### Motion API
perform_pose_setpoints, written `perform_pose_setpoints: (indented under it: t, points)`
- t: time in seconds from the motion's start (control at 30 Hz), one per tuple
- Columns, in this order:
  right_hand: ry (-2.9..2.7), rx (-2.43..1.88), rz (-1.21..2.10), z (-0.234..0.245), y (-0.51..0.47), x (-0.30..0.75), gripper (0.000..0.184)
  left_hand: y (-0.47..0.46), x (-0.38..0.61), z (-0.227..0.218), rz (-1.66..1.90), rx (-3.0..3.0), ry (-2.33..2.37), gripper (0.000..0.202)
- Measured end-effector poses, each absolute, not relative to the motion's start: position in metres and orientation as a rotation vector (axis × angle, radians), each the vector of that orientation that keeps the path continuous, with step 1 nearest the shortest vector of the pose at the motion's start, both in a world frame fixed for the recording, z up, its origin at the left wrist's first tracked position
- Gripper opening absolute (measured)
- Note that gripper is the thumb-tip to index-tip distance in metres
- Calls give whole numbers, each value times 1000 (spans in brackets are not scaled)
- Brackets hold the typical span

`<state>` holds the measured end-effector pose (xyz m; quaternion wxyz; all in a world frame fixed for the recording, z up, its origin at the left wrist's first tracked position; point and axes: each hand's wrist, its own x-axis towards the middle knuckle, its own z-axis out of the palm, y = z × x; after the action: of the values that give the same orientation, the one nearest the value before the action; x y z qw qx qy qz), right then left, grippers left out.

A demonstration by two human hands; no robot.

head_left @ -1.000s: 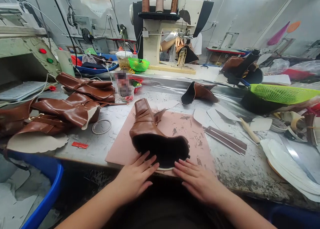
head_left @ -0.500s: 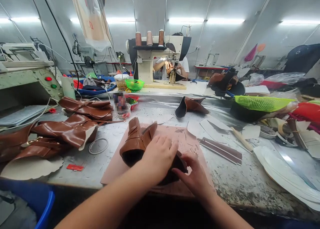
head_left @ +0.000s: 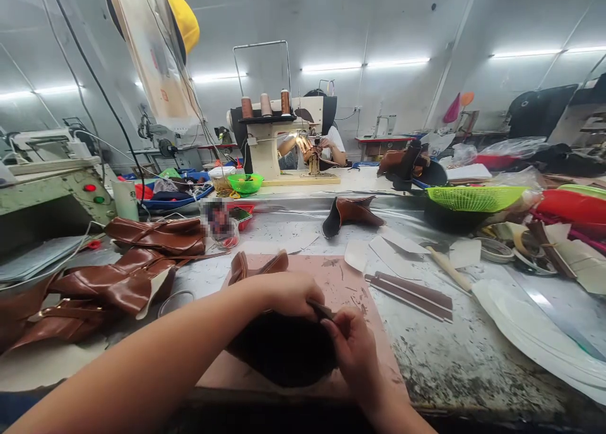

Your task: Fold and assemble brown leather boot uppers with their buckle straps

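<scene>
A brown leather boot upper [head_left: 258, 267] lies on the pinkish board [head_left: 341, 276] in front of me, its black-lined opening [head_left: 288, 352] facing me. My left hand [head_left: 296, 293] reaches across it, fingers closed on the upper's edge at the right. My right hand [head_left: 353, 336] pinches the same edge just beside, thumb and fingers together. The left forearm covers much of the leather. Whether a small tool is also between the fingers, I cannot tell.
Several brown boot uppers [head_left: 108, 276] are heaped at left. Another upper [head_left: 353, 214] lies behind the board. Brown strips [head_left: 411, 295], a wooden-handled tool [head_left: 447, 267] and white sheets [head_left: 530, 333] are at right. Across the table, a person works at a sewing machine [head_left: 265, 144].
The view has tilted up and shifted slightly. The boot upper's dark opening has turned more towards me. My left hand has moved from lying over the leather to gripping its edge near my right hand.
</scene>
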<state>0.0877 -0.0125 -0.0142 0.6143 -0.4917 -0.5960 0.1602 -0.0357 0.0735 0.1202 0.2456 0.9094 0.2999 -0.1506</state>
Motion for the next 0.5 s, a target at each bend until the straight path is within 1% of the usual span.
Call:
perform_pose_setpoints:
  t: [0.07,0.17,0.33,0.4,0.5]
  points:
    - [-1353,-1090,395,-8,-13,88,10,75,-42,119,-365,2399,782,9]
    - [-1329,-1028,527,5,-12,87,15,75,-51,116,-260,2239,767,19]
    - [-1188,-1034,737,13,-11,90,34,69,-60,112,-42,1937,820,29]
    - [-1232,-1000,674,13,-13,91,37,67,-61,111,2,1893,862,28]
    - [-1414,-992,443,15,-17,92,28,67,-60,112,13,1909,890,27]
